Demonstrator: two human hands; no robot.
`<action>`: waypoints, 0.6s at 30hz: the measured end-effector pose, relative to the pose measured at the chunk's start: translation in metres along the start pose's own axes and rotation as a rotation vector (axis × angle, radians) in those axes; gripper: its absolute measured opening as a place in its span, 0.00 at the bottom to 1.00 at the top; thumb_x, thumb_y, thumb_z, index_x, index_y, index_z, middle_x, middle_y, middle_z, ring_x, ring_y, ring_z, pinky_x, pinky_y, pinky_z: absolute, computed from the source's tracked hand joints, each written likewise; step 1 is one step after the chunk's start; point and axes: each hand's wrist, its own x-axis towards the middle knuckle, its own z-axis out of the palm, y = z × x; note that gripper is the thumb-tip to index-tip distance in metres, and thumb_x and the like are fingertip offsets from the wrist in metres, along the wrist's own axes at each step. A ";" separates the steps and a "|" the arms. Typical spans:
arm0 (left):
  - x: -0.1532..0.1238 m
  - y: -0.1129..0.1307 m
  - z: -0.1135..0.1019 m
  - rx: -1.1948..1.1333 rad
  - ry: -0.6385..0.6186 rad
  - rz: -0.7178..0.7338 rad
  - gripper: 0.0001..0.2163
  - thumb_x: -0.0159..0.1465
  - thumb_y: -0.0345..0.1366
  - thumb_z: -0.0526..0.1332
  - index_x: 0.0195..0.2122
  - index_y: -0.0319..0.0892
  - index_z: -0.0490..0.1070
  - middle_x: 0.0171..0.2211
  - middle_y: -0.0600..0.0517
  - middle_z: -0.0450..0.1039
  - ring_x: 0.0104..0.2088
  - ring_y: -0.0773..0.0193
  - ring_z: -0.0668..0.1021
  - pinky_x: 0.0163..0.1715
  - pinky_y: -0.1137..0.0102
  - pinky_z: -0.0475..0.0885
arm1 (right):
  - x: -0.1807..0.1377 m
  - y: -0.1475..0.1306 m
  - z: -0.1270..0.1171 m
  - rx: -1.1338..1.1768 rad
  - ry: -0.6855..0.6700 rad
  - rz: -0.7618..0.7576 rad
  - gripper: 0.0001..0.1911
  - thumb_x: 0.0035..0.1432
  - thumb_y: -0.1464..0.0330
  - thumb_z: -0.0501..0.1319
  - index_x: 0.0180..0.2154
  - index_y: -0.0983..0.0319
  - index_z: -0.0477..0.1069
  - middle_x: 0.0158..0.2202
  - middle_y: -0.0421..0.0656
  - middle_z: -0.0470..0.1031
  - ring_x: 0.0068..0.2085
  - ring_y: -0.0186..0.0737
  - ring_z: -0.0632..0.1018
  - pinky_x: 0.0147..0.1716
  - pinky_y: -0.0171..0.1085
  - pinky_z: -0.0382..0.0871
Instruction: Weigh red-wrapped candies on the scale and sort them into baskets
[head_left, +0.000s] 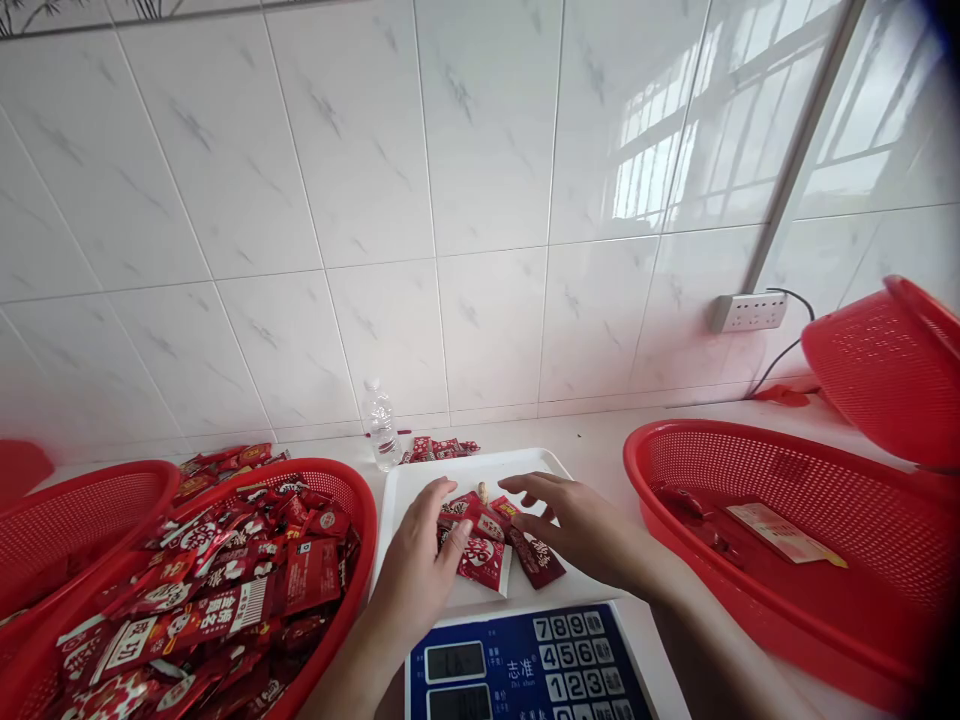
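On the white tray (405, 490) of a digital scale lies a small heap of red snack packets (484, 562), with one peanut in its shell (483, 492) at the back of the heap. My left hand (426, 545) curves along the heap's left side, thumb and fingers apart, its thumb at the packets. From the right my right hand (577, 515) reaches over the heap's edge with fingers spread. Neither hand grips a packet. Below the tray is the scale's blue keypad panel (521, 670), its display too dim to read.
A red basket (364, 500) full of red packets stands left, another basket (142, 480) beyond it. At right is a red basket (637, 445) with a few packets and a card; another basket (862, 370) tilts behind. A clear bottle (382, 430) and more packets (442, 448) lie near the tiled wall.
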 end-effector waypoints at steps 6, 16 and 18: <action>-0.003 0.005 0.001 0.037 -0.120 0.138 0.14 0.64 0.43 0.53 0.50 0.48 0.65 0.56 0.49 0.64 0.58 0.55 0.65 0.58 0.57 0.61 | 0.011 0.005 0.014 -0.233 -0.023 0.167 0.19 0.61 0.61 0.50 0.49 0.60 0.68 0.46 0.49 0.76 0.44 0.48 0.76 0.40 0.43 0.66; -0.007 -0.007 0.011 0.081 -0.259 0.062 0.33 0.62 0.41 0.56 0.65 0.52 0.40 0.67 0.50 0.41 0.66 0.53 0.46 0.62 0.52 0.48 | 0.017 0.003 0.030 -0.218 -0.010 0.113 0.14 0.59 0.70 0.49 0.43 0.59 0.70 0.39 0.46 0.74 0.40 0.42 0.75 0.37 0.38 0.64; -0.007 -0.008 0.010 0.099 -0.281 0.039 0.33 0.62 0.42 0.56 0.65 0.50 0.41 0.67 0.48 0.42 0.66 0.53 0.47 0.62 0.52 0.48 | 0.018 0.006 0.031 -0.197 0.014 0.103 0.15 0.59 0.72 0.48 0.43 0.59 0.70 0.40 0.46 0.73 0.38 0.40 0.75 0.37 0.37 0.64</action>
